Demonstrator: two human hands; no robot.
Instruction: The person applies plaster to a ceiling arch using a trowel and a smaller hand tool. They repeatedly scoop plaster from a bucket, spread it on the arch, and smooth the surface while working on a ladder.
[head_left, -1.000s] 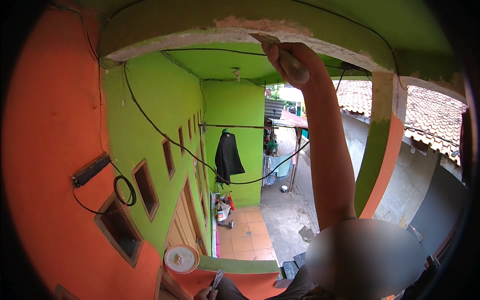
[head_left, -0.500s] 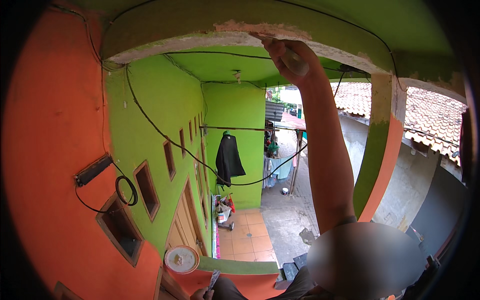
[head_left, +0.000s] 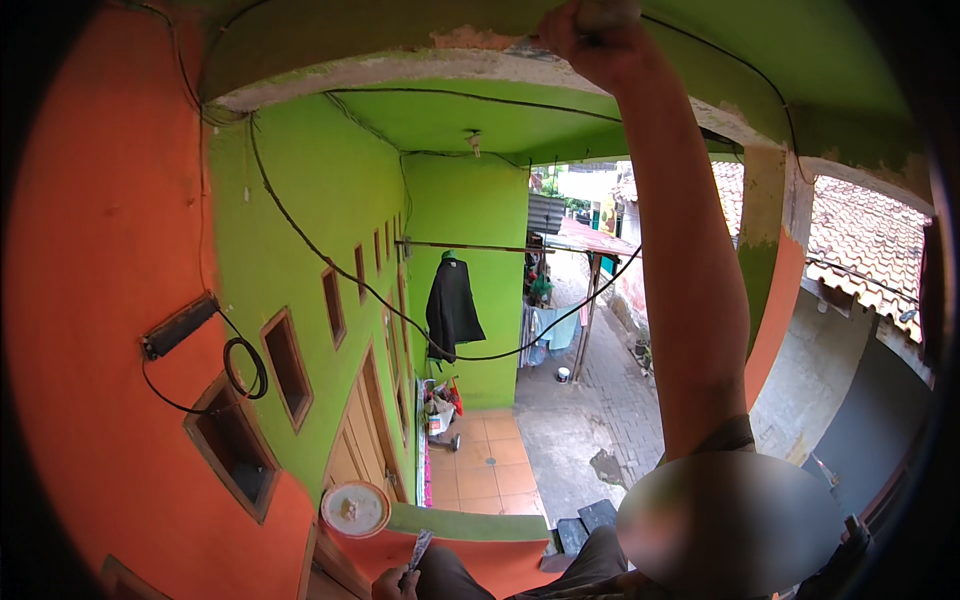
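My right hand (head_left: pixel 603 45) is raised high to the underside of the overhead beam (head_left: pixel 400 85), its fingers wrapped round the thick rounded handle of a putty knife (head_left: pixel 607 14). The blade end meets the beam's edge beside a patch of bare, pinkish plaster (head_left: pixel 470 38). Low in front of me, my left hand (head_left: pixel 393 586) grips a second flat putty knife (head_left: pixel 419 550), its blade smeared grey-white and pointing up. Just left of it, a round tub (head_left: pixel 328 512) of whitish paste rests by the low wall.
A black cable (head_left: pixel 470 357) sags across the space ahead. The low wall (head_left: pixel 470 522) has a green top. A dark jacket (head_left: pixel 455 310) hangs from a rod. On the right stands a green and orange pillar (head_left: pixel 775 330). Tiles (head_left: pixel 490 465) and paving lie below.
My right hand has moved up and to the right along the beam with the putty knife. The view has shifted slightly. My left hand still holds its knife low down.
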